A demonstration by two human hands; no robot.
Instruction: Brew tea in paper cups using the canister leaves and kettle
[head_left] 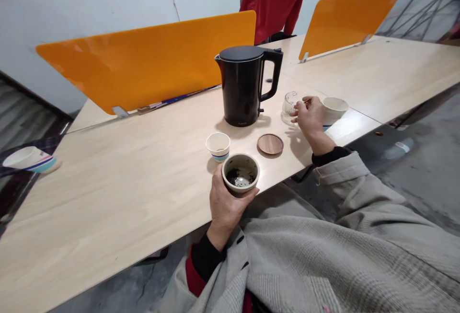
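Note:
My left hand [224,202] is wrapped round a pale ceramic cup [240,189] at the table's front edge. Dark bits like tea leaves cling to its inside and lie at the bottom. My right hand [309,117] has its fingers bent and drawn together at the right side of a small ribbed glass cup [288,106]. What the fingers grip, if anything, is hidden. A round wooden coaster [270,144] lies between the two hands. Just behind the ceramic cup stands a paper cup [218,143] with a little dark residue inside.
A black electric kettle [241,90] stands behind the cups. Beside my right hand is a larger paper cup [336,107]; another paper cup [28,158] is at the far left. Orange dividers [154,59] line the table [108,193]. Someone in red [273,1] is behind.

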